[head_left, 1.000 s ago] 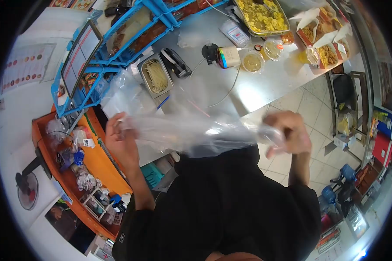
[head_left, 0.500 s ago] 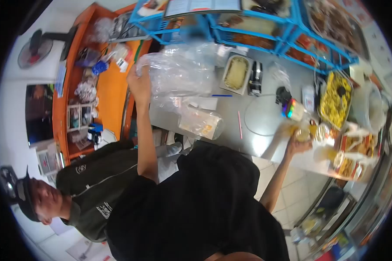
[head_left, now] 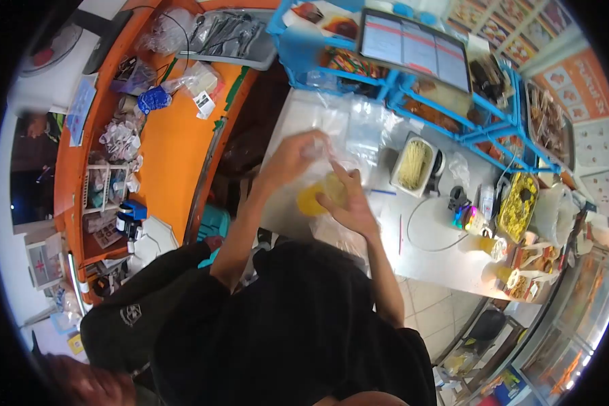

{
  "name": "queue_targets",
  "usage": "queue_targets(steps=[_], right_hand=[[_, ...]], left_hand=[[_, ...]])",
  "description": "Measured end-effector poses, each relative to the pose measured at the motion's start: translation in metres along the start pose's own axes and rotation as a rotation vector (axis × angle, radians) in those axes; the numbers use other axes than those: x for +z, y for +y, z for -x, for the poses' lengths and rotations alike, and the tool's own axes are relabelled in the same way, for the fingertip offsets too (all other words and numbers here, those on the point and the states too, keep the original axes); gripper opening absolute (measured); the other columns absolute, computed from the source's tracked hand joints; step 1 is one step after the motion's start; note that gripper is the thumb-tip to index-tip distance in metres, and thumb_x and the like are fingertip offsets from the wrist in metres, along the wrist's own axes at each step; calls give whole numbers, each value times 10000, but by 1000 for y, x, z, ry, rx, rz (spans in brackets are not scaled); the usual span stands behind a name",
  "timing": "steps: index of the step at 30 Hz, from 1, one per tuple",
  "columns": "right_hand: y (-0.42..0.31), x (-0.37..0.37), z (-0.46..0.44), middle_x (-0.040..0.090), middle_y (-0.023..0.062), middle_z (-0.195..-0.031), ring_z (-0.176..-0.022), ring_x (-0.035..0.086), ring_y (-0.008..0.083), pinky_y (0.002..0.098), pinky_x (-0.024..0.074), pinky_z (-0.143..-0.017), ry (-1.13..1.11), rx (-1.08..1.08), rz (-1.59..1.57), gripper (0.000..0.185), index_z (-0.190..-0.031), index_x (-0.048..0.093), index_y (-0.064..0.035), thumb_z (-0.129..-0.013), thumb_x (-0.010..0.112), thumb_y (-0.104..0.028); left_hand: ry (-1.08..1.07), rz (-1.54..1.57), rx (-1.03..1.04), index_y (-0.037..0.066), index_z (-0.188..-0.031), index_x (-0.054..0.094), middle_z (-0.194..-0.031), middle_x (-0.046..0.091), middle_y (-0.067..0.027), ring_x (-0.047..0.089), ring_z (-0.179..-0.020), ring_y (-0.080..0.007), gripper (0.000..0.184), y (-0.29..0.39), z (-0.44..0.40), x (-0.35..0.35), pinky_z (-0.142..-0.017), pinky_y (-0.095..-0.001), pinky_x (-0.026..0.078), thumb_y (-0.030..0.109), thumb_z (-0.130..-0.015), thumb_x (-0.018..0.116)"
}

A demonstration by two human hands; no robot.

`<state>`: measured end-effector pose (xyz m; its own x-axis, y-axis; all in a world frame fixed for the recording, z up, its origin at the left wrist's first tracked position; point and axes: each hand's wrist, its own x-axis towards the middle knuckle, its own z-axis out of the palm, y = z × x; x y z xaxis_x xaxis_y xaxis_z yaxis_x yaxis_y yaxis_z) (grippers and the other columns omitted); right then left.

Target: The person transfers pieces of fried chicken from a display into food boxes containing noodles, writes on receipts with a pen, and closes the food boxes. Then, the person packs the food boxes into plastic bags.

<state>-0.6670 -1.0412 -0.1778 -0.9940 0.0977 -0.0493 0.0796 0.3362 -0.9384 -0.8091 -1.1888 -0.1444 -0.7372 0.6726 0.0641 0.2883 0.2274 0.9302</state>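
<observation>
My right hand (head_left: 352, 206) is wrapped round a plastic cup of yellow liquid (head_left: 312, 200) above the near left part of the metal counter. Beside it, my left hand (head_left: 298, 157) has its fingers pressed together on clear plastic, seemingly a bag, near the top of the cup; the thin plastic is blurred. Under and behind the hands lie clear plastic bags (head_left: 367, 125). A blue pen (head_left: 383, 191) and a pink straw (head_left: 400, 234) lie to the right.
Metal trays hold pale sticks (head_left: 415, 164) and yellow food (head_left: 519, 206). Blue racks (head_left: 379, 91) and a tablet (head_left: 415, 49) line the back. More yellow cups (head_left: 487, 245) and food boxes (head_left: 536, 258) stand right. A co-worker (head_left: 125, 325) is at lower left; an orange shelf (head_left: 176, 145) stands left.
My right hand has brought a yellow cup from the right side of the counter to my left hand. The view has turned, and the co-worker is lower in it.
</observation>
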Motion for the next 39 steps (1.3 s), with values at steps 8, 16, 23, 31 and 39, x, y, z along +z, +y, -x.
queue_targets(steps=[8,16,23,31,39], right_hand=[[-16,106,-125,459,151,-1246,-1118,490,264,376,447,-939,829,58,-155,708,-1482,340,-130,-876,704,-166],[71,156,-95,420,205,-1328,-1241,424,348,428,385,-1014,703,211,62,592,-1361,451,-67,-846,709,-204],[69,152,-65,428,280,-1279,-1182,409,453,539,340,-992,251,-85,709,496,-1176,633,-144,-696,760,-154],[40,171,-62,470,196,-1300,-1187,458,398,476,418,-978,-279,-211,474,512,-1115,592,-99,-654,808,-149],[60,197,-48,507,230,-1254,-1152,499,432,501,422,-966,-79,-13,-52,551,-1181,550,-79,-715,805,-223]], left_hand=[[446,532,-349,23,-1165,567,-1042,613,-31,569,-842,-126,360,-96,76,24,-696,-281,465,203,-883,700],[-229,685,-635,15,-1030,646,-838,645,-45,634,-798,-184,475,-142,117,-17,-685,-335,481,457,-862,690],[455,-439,-79,-99,-1008,623,-935,646,-237,631,-888,-367,613,-71,36,-108,-832,-443,482,471,-807,723],[-492,209,-416,10,-937,662,-847,637,-71,591,-760,-129,305,-211,23,-85,-699,-264,469,313,-906,658],[41,651,-343,36,-1010,563,-848,569,17,503,-773,-43,139,-143,16,-93,-666,-204,418,171,-979,557]])
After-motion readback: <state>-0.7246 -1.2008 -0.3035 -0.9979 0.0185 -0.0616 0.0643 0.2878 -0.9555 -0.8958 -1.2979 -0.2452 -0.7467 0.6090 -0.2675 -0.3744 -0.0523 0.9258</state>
